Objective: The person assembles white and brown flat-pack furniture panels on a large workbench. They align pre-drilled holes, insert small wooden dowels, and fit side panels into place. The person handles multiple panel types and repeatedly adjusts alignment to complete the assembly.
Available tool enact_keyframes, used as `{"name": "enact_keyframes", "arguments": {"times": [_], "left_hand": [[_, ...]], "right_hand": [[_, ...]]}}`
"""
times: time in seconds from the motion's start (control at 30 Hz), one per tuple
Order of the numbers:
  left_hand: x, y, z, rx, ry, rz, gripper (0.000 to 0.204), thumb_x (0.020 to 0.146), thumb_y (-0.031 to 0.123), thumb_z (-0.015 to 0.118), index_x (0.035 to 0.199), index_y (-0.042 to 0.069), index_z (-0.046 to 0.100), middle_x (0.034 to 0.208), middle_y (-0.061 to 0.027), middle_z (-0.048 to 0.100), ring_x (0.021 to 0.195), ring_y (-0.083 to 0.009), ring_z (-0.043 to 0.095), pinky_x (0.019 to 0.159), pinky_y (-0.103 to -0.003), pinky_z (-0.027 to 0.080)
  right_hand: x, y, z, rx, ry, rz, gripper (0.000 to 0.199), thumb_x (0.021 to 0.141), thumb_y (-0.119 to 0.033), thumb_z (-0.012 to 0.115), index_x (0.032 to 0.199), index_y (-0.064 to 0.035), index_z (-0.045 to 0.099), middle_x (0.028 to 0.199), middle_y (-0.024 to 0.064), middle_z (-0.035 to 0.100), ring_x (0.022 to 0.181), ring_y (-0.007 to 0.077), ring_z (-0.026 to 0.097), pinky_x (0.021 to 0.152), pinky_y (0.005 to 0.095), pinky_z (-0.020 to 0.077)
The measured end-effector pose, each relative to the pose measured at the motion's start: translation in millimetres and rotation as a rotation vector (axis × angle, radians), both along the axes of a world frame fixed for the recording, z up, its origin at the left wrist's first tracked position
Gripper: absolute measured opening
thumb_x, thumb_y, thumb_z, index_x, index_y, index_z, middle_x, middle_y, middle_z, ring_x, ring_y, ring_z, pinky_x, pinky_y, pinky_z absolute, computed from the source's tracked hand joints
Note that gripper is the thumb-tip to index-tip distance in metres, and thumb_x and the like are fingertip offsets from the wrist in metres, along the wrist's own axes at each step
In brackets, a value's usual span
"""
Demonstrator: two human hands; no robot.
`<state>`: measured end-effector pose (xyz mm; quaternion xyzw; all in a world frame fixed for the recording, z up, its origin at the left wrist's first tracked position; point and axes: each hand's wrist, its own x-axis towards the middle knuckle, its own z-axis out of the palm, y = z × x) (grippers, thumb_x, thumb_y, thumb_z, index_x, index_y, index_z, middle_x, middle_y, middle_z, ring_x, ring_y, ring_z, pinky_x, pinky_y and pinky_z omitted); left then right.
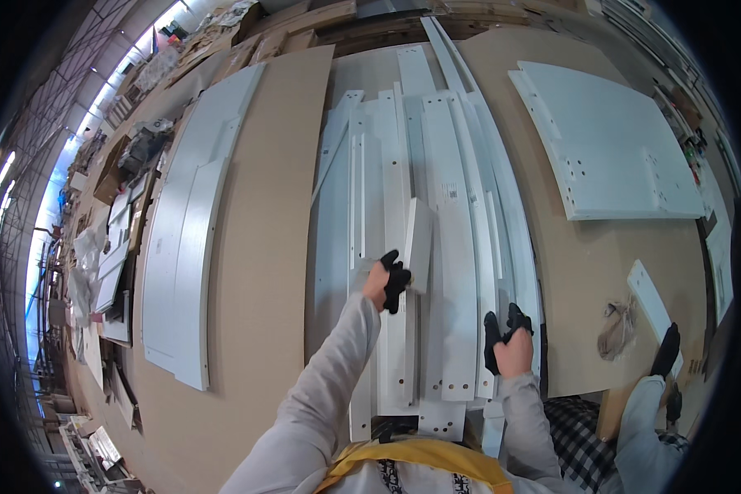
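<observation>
The left hand (389, 278) was closed in a grip on a short white panel (417, 240), tilting it up off the stack of long white boards (449, 272), apparently to separate it. The right hand (509, 339) clasped the near end of 1 long board (482, 247), steadying it. The stack lay lengthwise on the brown table (263, 247); another person's gloved hand (665, 350) worked at the right.
</observation>
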<state>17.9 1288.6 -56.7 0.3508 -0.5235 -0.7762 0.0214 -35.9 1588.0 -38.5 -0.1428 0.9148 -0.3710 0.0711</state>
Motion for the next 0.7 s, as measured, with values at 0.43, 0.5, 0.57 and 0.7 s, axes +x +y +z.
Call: {"name": "enact_keyframes", "arguments": {"times": [0.43,0.5,0.57,0.7], "left_hand": [[142.8,9.5,-63.1,0.287,0.211,0.167,0.017,0.086,0.005,0.049,0.100,0.003,0.059,0.085,-0.0048,0.062,0.073,-0.0147,0.058,0.066,-0.029,0.048],[145.8,-1.6,-54.5,-0.016,0.175,0.307,0.016,0.083,0.005,0.051,0.097,0.003,0.060,0.083,-0.0050,0.061,0.072,-0.0156,0.058,0.064,-0.029,0.046],[148.0,-11.9,-38.6,-0.100,0.069,0.401,0.018,0.079,0.005,0.054,0.096,0.002,0.060,0.079,-0.0040,0.059,0.071,-0.0153,0.057,0.063,-0.029,0.045],[147.5,-5.4,-21.7,-0.157,-0.151,0.651,0.018,0.079,0.009,0.056,0.095,0.003,0.060,0.077,-0.0045,0.056,0.070,-0.0178,0.054,0.066,-0.033,0.043]], "right_hand": [[40.9,-45.3,-20.4,0.174,0.010,0.149,0.016,0.068,-0.010,0.064,0.077,0.0019,0.059,0.080,0.0225,0.061,0.078,0.0408,0.058,0.070,0.0492,0.0477],[49.0,-48.3,-23.1,0.172,0.044,0.167,0.014,0.068,-0.011,0.063,0.075,0.0006,0.059,0.077,0.0198,0.060,0.075,0.0395,0.057,0.068,0.0491,0.0475],[61.3,-56.2,-21.7,0.181,0.062,0.180,0.014,0.067,-0.014,0.064,0.070,-0.0016,0.060,0.072,0.0179,0.059,0.072,0.0360,0.058,0.065,0.0476,0.0476],[91.4,-75.8,-8.8,0.224,-0.107,0.437,0.014,0.067,-0.019,0.064,0.068,-0.0055,0.064,0.070,0.0132,0.062,0.070,0.0336,0.059,0.063,0.0455,0.0462]]}}
